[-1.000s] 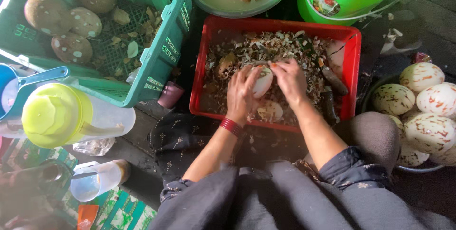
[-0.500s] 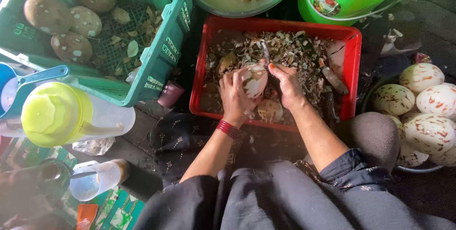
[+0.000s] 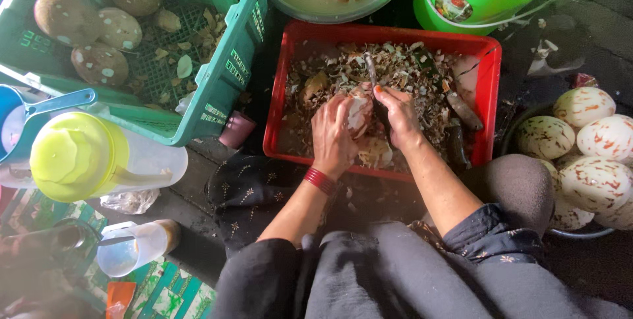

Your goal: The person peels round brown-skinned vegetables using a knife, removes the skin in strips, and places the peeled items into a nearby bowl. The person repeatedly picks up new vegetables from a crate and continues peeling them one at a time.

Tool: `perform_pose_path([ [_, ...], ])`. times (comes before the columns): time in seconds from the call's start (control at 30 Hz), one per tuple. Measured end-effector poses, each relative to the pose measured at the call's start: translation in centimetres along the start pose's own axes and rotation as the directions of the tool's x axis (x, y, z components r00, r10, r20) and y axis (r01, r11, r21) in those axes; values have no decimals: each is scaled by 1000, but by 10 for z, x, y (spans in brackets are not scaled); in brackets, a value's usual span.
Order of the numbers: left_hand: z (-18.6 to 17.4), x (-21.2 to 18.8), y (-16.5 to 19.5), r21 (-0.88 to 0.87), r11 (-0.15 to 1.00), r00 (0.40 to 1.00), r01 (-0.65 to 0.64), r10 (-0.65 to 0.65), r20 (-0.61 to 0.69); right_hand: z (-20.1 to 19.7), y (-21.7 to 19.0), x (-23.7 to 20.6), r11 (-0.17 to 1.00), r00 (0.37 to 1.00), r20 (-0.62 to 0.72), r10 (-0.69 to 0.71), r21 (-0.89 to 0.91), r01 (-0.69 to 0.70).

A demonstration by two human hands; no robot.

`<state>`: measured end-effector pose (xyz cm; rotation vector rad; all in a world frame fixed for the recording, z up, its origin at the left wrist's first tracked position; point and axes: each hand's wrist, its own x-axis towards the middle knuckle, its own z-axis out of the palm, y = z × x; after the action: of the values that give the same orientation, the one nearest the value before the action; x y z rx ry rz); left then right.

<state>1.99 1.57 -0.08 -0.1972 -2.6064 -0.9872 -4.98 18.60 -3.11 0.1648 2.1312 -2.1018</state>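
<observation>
A pale, partly peeled round fruit sits above the red crate, brown husk clinging to its lower side (the upper face shows creamy white). A dark-bladed knife rests against it, its tip pointing toward twelve o'clock, over the heap of peelings filling the crate.

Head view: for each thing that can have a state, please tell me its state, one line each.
Left hand: holds a partly peeled round fruit.
Right hand: holds a knife against the fruit.
Red crate: full of peelings.
Green crate: holds unpeeled brown fruits.
Basin: holds cloudy water, one fruit in it.
Jug: lid on.
</observation>
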Motion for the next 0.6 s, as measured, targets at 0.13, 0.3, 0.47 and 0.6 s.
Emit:
perform_pose_path([
  [0.13, 1, 4, -2, -90, 989, 992, 116, -111, 62, 8, -12, -7, 988, 988, -105, 111, -99, -122],
  [0.3, 4, 8, -19, -211, 943, 958, 256, -217, 190, 41, -24, -42, 911, 933, -1, -359, -218, 350],
  [0.47, 12, 4, -23, -289, 941, 981, 174, -140, 136, 39, -19, -26, 946, 982, -86, -171, -292, 139],
  [0.6, 9, 3, -14, -119, 986, 992, -116, 108, -70, 13, -15, 1, 966, 964, -60, 259, 3, -259],
])
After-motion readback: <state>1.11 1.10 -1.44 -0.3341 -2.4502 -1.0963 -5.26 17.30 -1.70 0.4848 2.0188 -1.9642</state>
